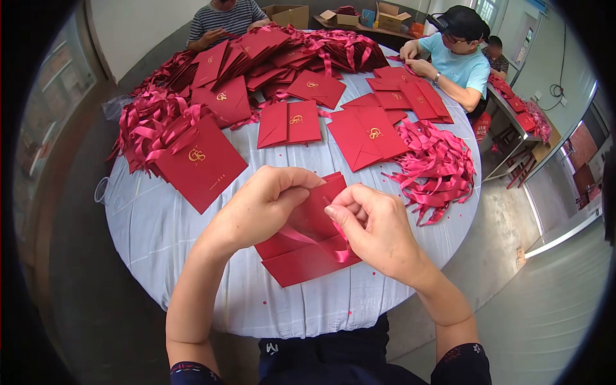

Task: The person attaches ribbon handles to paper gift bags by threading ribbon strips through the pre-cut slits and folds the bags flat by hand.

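A red paper gift bag (305, 266) lies flat on the cloth-covered round table before me. My left hand (266, 202) is closed on the bag's upper edge, thumb and fingers bent over it. With thumb and forefinger, my right hand (378, 228) pinches a pink satin ribbon (340, 255) near that same edge. The ribbon loops down across the bag's front between both hands. The ribbon's ends and the bag's holes are hidden by my fingers. Just beyond my hands lie finished-looking red bags with gold lettering, such as one bag (369, 136).
A pile of loose pink ribbons (436, 167) lies at the right. Stacked red bags with ribbons (160, 128) fill the left and back. A person in light blue (459, 67) works at the right rim, another in stripes (224, 22) at the back. Cardboard boxes (391, 17) stand behind.
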The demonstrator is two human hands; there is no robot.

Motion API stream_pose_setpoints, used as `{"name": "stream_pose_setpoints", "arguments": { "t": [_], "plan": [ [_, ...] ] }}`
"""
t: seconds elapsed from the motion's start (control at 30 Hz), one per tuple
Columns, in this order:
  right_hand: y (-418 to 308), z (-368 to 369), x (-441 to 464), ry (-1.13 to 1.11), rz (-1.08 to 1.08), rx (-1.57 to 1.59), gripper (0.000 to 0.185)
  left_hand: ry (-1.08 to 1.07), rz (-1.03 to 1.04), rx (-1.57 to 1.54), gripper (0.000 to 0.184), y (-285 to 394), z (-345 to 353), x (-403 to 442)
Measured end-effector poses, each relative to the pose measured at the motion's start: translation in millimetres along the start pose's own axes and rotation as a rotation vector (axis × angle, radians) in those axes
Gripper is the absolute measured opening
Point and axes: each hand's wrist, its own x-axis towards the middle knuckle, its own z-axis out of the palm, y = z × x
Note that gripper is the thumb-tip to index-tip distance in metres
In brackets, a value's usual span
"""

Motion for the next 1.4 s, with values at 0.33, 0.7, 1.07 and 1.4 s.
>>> {"name": "stream_pose_setpoints", "arguments": {
  "t": [0.33, 0.7, 1.07, 1.4],
  "plan": [
    [-10.8, -15.7, 13.7, -0.162, 0.175, 0.070, 0.015, 0.039, 0.087, 0.112, 0.026, 8.7, 6.9, -7.2],
    [3.3, -40.0, 31.6, -0.524, 0.409, 0.272, 0.018, 0.184, 0.322, 0.523, 0.023, 28.6, 39.2, -16.0],
    [2.9, -28.1, 15.7, -0.297, 0.266, 0.085, 0.014, 0.071, 0.203, 0.260, 0.030, 15.7, 15.7, -5.7],
    [12.3, -13.5, 0.6, -0.151, 0.154, 0.259, 0.008, -0.150, -0.081, -0.062, 0.027, -5.6, -3.8, 3.0]
  ]
}}
